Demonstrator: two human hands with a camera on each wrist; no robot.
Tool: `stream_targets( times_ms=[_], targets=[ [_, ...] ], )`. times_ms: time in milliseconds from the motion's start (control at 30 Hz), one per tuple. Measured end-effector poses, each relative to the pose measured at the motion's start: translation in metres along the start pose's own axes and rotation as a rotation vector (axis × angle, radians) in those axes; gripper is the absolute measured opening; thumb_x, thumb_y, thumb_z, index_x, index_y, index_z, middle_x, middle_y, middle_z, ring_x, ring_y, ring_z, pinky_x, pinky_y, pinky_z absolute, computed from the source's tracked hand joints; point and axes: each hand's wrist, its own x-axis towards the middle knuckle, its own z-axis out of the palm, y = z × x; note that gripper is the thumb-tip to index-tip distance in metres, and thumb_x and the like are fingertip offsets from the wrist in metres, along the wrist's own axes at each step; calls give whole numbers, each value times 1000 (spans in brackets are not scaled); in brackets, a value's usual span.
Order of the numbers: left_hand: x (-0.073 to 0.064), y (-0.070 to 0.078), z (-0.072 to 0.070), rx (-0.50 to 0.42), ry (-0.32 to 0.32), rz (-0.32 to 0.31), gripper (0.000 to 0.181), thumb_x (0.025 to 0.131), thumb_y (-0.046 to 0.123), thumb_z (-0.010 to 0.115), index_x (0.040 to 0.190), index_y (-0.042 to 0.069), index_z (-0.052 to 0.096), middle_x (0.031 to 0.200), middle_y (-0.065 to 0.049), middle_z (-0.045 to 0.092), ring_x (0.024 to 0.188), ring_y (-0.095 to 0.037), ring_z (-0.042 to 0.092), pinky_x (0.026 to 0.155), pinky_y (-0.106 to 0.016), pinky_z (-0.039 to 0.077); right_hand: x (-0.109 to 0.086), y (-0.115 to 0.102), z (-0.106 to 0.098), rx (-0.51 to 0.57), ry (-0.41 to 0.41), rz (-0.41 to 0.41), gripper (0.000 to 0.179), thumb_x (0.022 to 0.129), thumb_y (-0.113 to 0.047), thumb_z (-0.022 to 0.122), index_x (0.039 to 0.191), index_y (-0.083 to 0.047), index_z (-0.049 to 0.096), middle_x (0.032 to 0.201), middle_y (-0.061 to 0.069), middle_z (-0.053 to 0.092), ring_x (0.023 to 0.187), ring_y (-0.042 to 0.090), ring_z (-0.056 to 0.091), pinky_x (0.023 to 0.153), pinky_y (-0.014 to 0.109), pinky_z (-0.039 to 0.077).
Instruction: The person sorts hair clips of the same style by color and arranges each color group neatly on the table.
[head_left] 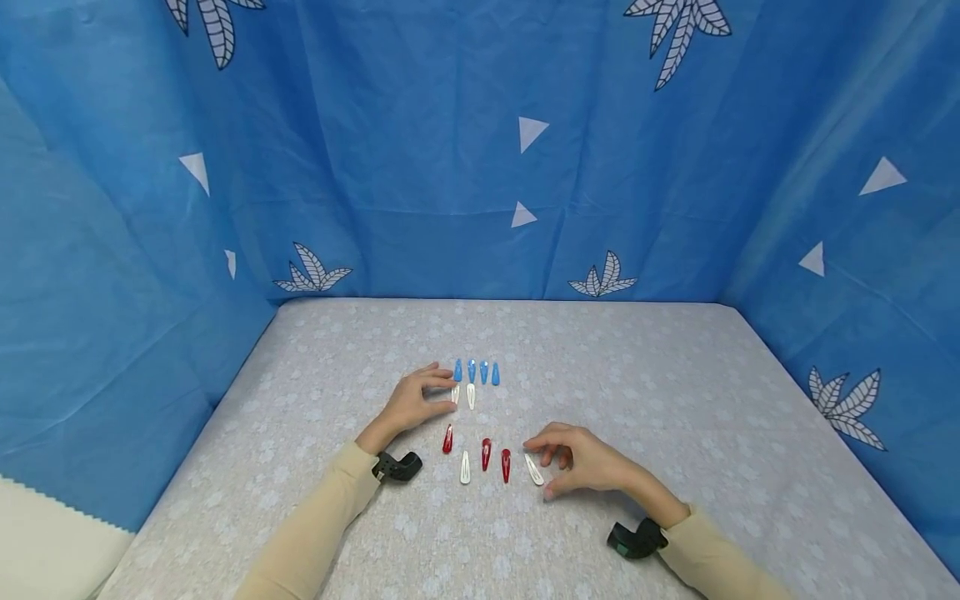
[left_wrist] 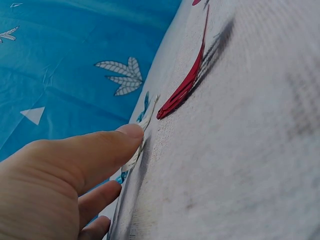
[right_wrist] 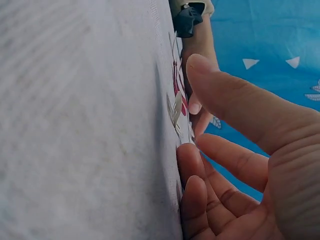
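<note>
In the head view my left hand point(head_left: 417, 402) pinches a white snap hair clip point(head_left: 455, 395) end to end, thumb at its near end and fingertips at the far end. Another white hair clip point(head_left: 471, 396) lies just right of it. Close behind is a row of several blue hair clips point(head_left: 483, 372). My right hand point(head_left: 588, 460) is spread around a tilted white hair clip point(head_left: 534, 469), thumb and fingers apart. That clip point(right_wrist: 175, 110) shows beyond the fingertips in the right wrist view. The left thumb point(left_wrist: 131, 134) partly covers the white clips in the left wrist view.
Red hair clips lie between the hands: one point(head_left: 447, 439) near the left wrist, two more point(head_left: 486, 454) further right. A white hair clip point(head_left: 465, 467) lies among them. The patterned grey tablecloth point(head_left: 637, 350) meets blue curtains point(head_left: 450, 167) at the back and sides.
</note>
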Motion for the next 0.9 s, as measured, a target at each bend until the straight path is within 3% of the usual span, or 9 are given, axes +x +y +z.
stream_targets(
  times_ms=[500, 900],
  targets=[
    [0, -2, 1, -3, 0, 12, 39, 80, 22, 81, 114, 7, 74, 133, -12, 63, 142, -35, 39, 115, -58, 31, 1, 5, 8, -64, 44, -13, 55, 72, -32, 87, 120, -12, 69, 95, -4, 60, 76, 5, 52, 63, 19, 49],
    [1, -3, 1, -13, -3, 18, 37, 79, 21, 81, 113, 6, 74, 133, -12, 63, 142, -36, 38, 115, -58, 31, 2, 3, 11, -93, 52, -36, 50, 73, -28, 86, 117, -10, 71, 90, 1, 58, 74, 11, 50, 61, 17, 45]
  ],
)
